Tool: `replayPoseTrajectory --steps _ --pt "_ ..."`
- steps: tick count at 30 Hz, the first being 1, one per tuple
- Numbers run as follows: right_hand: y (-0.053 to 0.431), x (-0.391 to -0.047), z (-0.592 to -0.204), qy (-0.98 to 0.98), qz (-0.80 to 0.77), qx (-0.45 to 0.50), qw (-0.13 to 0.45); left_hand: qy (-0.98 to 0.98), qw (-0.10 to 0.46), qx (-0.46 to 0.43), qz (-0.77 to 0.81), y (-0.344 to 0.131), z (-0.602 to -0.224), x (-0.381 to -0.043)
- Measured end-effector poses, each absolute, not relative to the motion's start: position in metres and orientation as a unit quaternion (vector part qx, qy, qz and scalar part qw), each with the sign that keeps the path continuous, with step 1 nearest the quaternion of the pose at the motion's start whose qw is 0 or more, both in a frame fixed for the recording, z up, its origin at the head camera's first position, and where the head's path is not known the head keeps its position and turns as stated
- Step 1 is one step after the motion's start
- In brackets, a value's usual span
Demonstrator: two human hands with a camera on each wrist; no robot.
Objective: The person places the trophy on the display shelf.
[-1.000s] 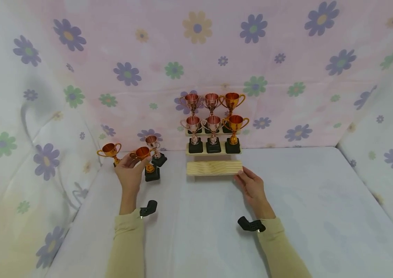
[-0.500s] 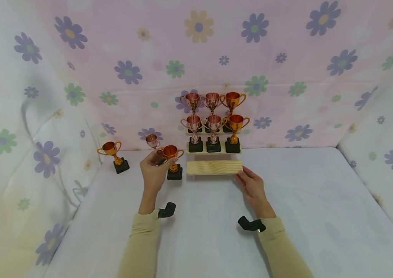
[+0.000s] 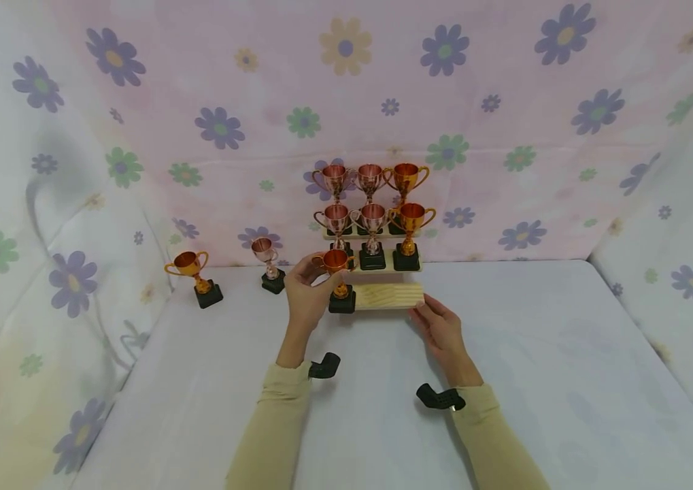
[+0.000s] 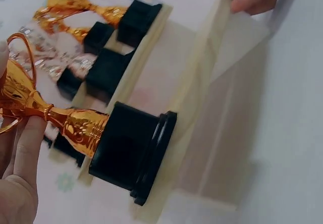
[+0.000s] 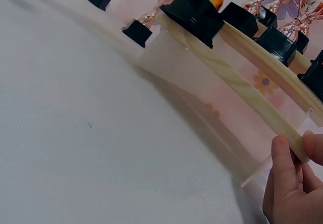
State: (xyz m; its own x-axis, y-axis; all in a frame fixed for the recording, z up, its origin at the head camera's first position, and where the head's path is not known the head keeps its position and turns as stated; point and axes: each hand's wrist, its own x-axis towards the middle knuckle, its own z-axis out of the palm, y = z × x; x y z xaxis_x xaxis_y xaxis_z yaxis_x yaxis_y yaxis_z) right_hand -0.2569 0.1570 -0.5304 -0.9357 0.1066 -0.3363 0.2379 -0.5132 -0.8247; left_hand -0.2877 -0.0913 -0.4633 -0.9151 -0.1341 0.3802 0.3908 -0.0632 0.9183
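My left hand [image 3: 307, 298] grips a gold trophy cup [image 3: 342, 299] by its bowl. The trophy stands upright at the left end of the lowest wooden step [image 3: 390, 296] of a tiered rack. In the left wrist view its black base [image 4: 128, 148] overlaps the board; whether it bears on the wood I cannot tell. My right hand [image 3: 444, 332] pinches the right end of that same board between thumb and fingers, clearly seen in the right wrist view. On the middle step are three trophies, two rose-coloured and one gold trophy [image 3: 408, 235] at the right.
Another row of three, with a rose trophy [image 3: 369, 178] in its middle, stands on the top step. Left of the rack, a rose trophy [image 3: 268, 265] and a gold trophy [image 3: 197, 278] stand on the white table [image 3: 211, 381]. Flowered cloth [image 3: 230, 184] walls the back and sides.
My left hand has carried the gold trophy rightward from beside the loose trophies to the lowest step's left end. My right hand keeps its hold on the board.
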Motion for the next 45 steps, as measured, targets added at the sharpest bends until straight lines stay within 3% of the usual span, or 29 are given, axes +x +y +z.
replayPoseTrajectory --steps 11,20,45 --pt "0.158 -0.255 -0.531 0.485 -0.858 0.167 0.033 -0.636 0.17 -0.126 -0.743 -0.025 -0.445 -0.279" --pt "0.154 -0.257 -0.533 0.5 -0.845 0.184 0.04 -0.633 0.166 -0.125 -0.746 0.018 -0.471 -0.301" --pt "0.153 -0.255 -0.531 0.486 -0.854 0.181 0.024 -0.591 0.178 -0.084 -0.782 0.049 -0.461 -0.29"
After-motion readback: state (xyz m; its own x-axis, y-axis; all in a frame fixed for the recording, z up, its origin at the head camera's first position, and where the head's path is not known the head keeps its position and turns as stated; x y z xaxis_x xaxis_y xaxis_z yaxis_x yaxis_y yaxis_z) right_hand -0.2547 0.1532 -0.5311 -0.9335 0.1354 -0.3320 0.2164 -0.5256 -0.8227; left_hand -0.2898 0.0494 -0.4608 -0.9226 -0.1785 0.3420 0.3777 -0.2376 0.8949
